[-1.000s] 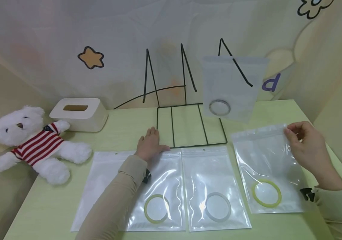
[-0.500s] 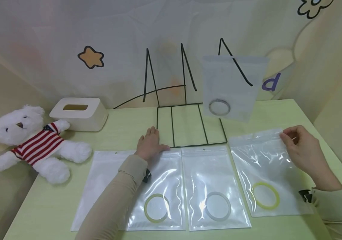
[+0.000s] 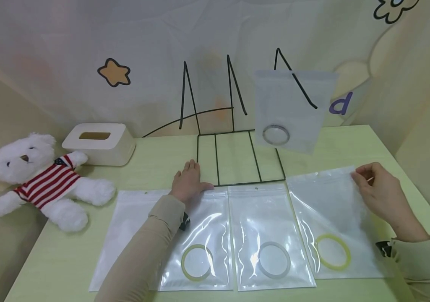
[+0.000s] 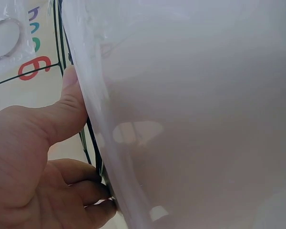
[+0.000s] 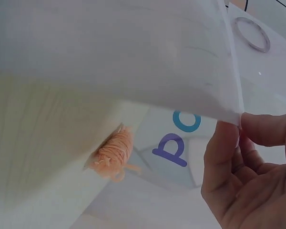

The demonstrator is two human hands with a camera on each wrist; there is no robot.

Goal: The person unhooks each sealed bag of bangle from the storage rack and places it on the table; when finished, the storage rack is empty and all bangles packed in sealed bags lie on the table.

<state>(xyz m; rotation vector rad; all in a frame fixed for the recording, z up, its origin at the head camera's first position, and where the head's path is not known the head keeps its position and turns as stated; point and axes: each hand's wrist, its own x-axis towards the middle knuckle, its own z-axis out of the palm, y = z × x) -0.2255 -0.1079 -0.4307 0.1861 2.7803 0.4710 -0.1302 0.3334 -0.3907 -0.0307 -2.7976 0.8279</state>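
My right hand (image 3: 379,195) pinches the top right corner of a clear-fronted zip bag (image 3: 324,209) with a yellow ring (image 3: 333,251) inside. In the right wrist view, thumb and forefinger hold that white corner raised above the table. My left hand (image 3: 189,182) lies with fingers extended at the near left corner of a black wire rack (image 3: 250,183), by the top edge of another zip bag (image 3: 196,218) holding a yellow-green ring (image 3: 196,263). Between the two bags lies a third zip bag (image 3: 261,214) with a pale ring (image 3: 274,260). My left forearm partly covers a white bag (image 3: 124,222).
From the rack's right hook (image 3: 298,77) hangs a bag (image 3: 298,113) with a grey ring (image 3: 276,135). The other two hooks stand bare. At left are a white teddy bear (image 3: 48,180) and a tissue box (image 3: 99,144). The right wrist view shows an orange yarn bundle (image 5: 115,152).
My right hand has come down and slightly left with the bag corner, and that bag now lies closer to the middle bag and nearer the front edge. My left hand stays in place.
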